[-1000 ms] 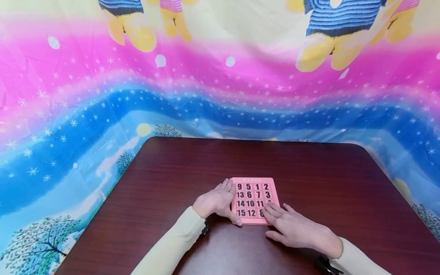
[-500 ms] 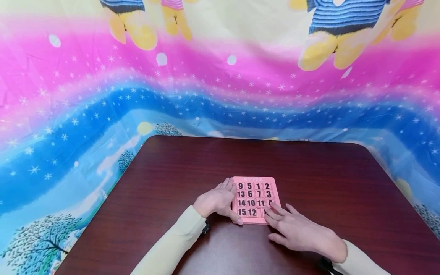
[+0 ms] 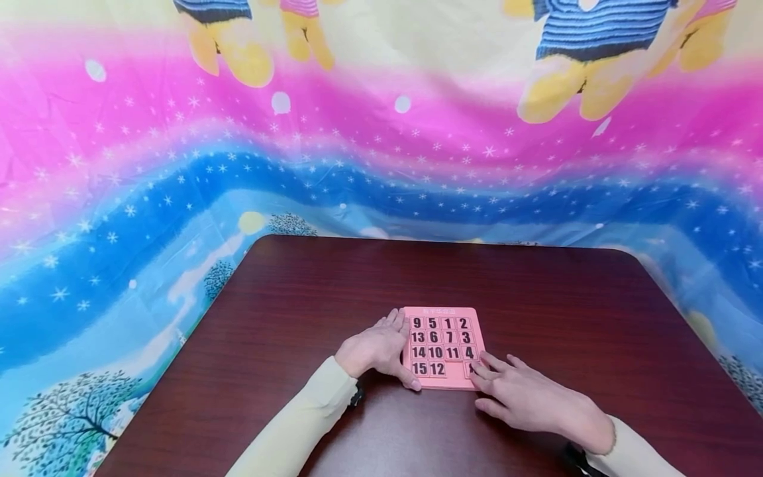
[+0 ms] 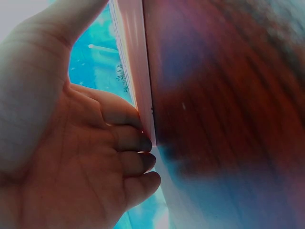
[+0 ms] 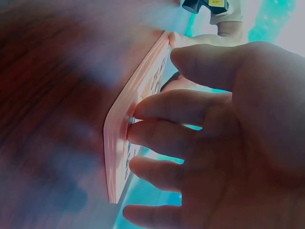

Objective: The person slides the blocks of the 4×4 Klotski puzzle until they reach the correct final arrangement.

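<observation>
A pink number slide puzzle [image 3: 448,384] lies flat on the table, its square tiles printed with black numbers. In its near row, a gap [image 3: 455,370] shows between the tile marked 12 [image 3: 438,369] and a tile in the right corner. My left hand [image 3: 378,348] steadies the puzzle, fingers along its left edge and thumb at the near left corner. In the left wrist view the fingertips [image 4: 145,162] touch the puzzle's side. My right hand [image 3: 530,401] rests its fingertips on the right corner tile, partly hiding its number. The right wrist view shows its fingers [image 5: 162,133] nearly straight.
The puzzle sits on a dark reddish-brown table [image 3: 298,285] with rounded far corners. Behind and beside the table hangs a colourful printed cloth [image 3: 381,146]. Dark straps [image 3: 581,457] show at both wrists.
My right hand has moved right, sliding the tile marked 8 into the near right corner and opening a gap on its left. My left hand has stayed in place on the puzzle.
</observation>
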Tool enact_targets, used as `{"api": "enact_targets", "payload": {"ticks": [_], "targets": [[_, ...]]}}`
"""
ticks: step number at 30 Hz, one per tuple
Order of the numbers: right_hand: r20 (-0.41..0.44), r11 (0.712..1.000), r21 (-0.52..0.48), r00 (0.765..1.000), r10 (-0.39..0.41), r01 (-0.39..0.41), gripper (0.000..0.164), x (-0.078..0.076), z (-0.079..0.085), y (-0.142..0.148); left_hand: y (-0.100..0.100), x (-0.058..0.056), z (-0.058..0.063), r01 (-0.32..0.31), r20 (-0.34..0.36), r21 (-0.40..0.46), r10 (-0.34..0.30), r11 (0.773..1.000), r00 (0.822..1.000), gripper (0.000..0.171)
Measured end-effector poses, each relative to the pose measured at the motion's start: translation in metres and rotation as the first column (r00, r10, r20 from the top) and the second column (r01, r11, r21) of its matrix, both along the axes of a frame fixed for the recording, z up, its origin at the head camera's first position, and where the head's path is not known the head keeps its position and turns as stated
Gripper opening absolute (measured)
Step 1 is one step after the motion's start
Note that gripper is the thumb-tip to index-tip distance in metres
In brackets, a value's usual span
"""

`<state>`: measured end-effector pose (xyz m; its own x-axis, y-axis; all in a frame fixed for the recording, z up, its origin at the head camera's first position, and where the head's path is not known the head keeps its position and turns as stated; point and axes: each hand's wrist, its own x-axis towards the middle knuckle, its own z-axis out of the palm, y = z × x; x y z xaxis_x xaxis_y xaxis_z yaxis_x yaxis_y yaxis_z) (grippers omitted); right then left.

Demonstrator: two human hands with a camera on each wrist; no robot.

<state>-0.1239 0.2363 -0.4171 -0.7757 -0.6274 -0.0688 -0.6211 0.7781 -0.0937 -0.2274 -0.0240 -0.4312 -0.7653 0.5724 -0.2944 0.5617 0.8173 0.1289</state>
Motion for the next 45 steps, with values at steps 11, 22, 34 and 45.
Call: {"api": "enact_targets", "payload": {"ticks": [11, 22, 34, 45], "targets": [[-0.025, 0.999, 0.015, 0.999, 0.041, -0.041, 0.048, -0.002, 0.006, -0.021, -0.001, 0.0, -0.001, -0.014, 0.009, 0.004, 0.014, 1.0, 1.0, 0.133], [0.001, 0.996, 0.037, 0.997, 0.078, -0.078, 0.053, -0.008, 0.003, -0.048, 0.0, 0.0, -0.001, -0.015, 0.008, 0.009, 0.014, 1.0, 1.0, 0.132], [-0.001, 0.997, 0.033, 0.997, 0.073, -0.073, 0.052, -0.01, -0.002, -0.047, 0.001, 0.001, -0.001, -0.013, 0.003, 0.0, 0.013, 1.0, 1.0, 0.131], [-0.023, 0.998, 0.024, 0.998, 0.062, -0.062, 0.049, -0.007, -0.001, -0.029, 0.001, 0.0, 0.0, -0.003, -0.004, -0.013, 0.003, 1.0, 1.0, 0.13]]}}
